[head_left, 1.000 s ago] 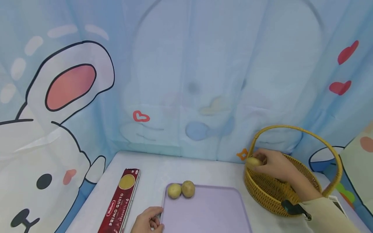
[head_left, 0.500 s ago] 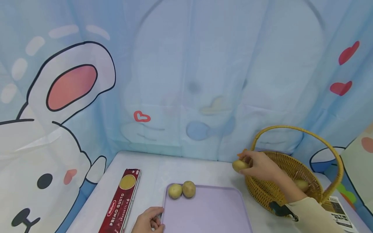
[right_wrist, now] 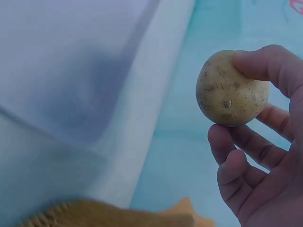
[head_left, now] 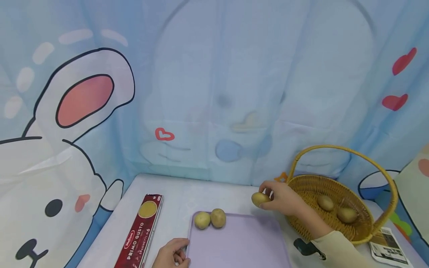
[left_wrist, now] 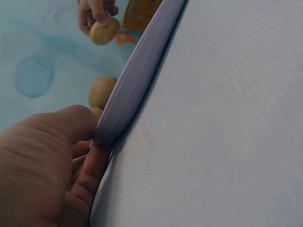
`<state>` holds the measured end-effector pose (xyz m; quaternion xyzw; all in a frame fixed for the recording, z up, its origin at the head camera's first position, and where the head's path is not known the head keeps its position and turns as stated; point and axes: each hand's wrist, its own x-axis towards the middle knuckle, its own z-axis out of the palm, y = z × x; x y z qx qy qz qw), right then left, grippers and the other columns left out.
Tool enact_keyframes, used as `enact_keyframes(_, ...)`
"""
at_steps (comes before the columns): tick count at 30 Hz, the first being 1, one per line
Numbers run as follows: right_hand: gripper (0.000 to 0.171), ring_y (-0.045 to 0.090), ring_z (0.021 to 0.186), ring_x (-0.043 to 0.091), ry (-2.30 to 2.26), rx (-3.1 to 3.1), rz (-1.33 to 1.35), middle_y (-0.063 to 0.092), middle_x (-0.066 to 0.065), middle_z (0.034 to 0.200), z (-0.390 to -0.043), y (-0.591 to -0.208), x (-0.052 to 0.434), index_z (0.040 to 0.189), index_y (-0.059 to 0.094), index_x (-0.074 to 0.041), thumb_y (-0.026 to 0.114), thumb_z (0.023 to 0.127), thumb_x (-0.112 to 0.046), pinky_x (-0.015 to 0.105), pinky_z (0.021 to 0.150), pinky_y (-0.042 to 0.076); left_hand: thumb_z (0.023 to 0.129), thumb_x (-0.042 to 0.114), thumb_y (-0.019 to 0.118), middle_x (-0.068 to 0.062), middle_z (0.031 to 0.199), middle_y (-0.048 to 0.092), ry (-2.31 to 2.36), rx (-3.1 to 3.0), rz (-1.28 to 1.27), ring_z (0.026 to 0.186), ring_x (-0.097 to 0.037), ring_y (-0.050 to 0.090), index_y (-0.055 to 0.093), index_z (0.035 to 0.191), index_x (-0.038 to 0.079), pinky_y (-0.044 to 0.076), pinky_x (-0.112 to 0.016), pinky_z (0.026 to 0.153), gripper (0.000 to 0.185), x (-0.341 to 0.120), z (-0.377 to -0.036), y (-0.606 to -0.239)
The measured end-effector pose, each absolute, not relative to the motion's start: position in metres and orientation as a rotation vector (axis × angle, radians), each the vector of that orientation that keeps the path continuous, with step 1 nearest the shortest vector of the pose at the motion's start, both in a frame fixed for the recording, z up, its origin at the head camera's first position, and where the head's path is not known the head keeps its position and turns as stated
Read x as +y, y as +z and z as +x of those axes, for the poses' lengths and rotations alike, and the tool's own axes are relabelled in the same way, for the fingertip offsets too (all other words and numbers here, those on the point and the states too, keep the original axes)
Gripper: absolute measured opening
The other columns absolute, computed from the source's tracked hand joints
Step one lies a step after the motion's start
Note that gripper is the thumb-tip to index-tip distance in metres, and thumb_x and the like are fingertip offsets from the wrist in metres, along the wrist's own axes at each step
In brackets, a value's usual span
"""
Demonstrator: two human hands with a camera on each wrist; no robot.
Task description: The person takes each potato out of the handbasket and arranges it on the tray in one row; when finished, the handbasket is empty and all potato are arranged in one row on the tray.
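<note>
Far left: a printed rabbit backdrop [head_left: 67,123] hangs as curtain walls round a pale desk [head_left: 174,193]. A red spaghetti box [head_left: 139,232] lies lengthwise near the desk's left edge, well apart from everything else. Next, at the near edge, the left hand [head_left: 172,255] sits low, thumb on top and fingers [left_wrist: 92,168] curled under the near-left corner of a lilac tray [head_left: 238,245], pinching its rim. Two potatoes [head_left: 210,219] lie touching each other in the tray's far-left corner. Right of them the right hand [head_left: 283,199], arm reaching in from the near right in a cream sleeve [head_left: 338,251], holds a third potato [head_left: 259,199] off the surface, thumb above and fingers [right_wrist: 236,161] curled beneath it. It hangs just beyond the tray's far edge, between the pair and a wicker basket [head_left: 298,219]. The basket stands at the right, arched handle upright, with two more potatoes [head_left: 335,208] inside, slightly apart. A printed paper [head_left: 388,247] lies near its right side. Most of the tray's lilac floor is bare; bare desk runs between box and tray.
</note>
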<state>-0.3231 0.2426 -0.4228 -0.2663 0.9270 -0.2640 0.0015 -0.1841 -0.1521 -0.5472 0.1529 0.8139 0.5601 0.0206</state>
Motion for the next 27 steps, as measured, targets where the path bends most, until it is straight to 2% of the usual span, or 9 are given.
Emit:
enact_keyframes(7,0.033,0.054,0.059,0.007,-0.835,2.920,-0.882,0.059,-0.007,0.081,-0.322,-0.442,0.221,0.100,0.061,-0.022,0.082,0.074,-0.025,0.027,0.052,0.046,0.078,0.003,0.073,-0.010,0.109,0.059,1.748,2.506,0.466,0.070,-0.004,0.055,0.060,0.121,-0.011,0.052,-0.021,0.061,0.046,-0.151,-0.184,-0.549)
enact_keyframes(13,0.034,0.053,0.061,0.004,-0.784,2.958,-0.895,0.058,-0.011,0.078,-0.320,-0.455,0.199,0.096,0.062,-0.025,0.084,0.070,-0.028,0.025,0.055,0.045,0.079,0.003,0.073,-0.008,0.105,0.059,1.762,2.520,0.484,0.070,-0.004,0.055,0.061,0.120,-0.011,0.051,-0.021,0.060,0.045,-0.152,-0.184,-0.547)
enact_keyframes(19,0.032,0.052,0.061,0.008,-0.800,2.901,-0.812,0.059,-0.008,0.077,-0.315,-0.467,0.180,0.093,0.061,-0.022,0.083,0.070,-0.027,0.028,0.054,0.044,0.080,0.002,0.073,-0.010,0.106,0.060,1.787,2.532,0.548,0.071,-0.003,0.054,0.060,0.119,-0.013,0.052,-0.021,0.060,0.044,-0.153,-0.185,-0.547)
enact_keyframes(27,0.032,0.053,0.060,0.009,-0.833,2.871,-0.733,0.059,-0.009,0.072,-0.311,-0.481,0.164,0.094,0.062,-0.019,0.082,0.071,-0.028,0.028,0.052,0.044,0.079,0.003,0.073,-0.009,0.106,0.059,1.760,2.514,0.478,0.070,-0.004,0.055,0.061,0.120,-0.011,0.052,-0.021,0.061,0.045,-0.152,-0.185,-0.547)
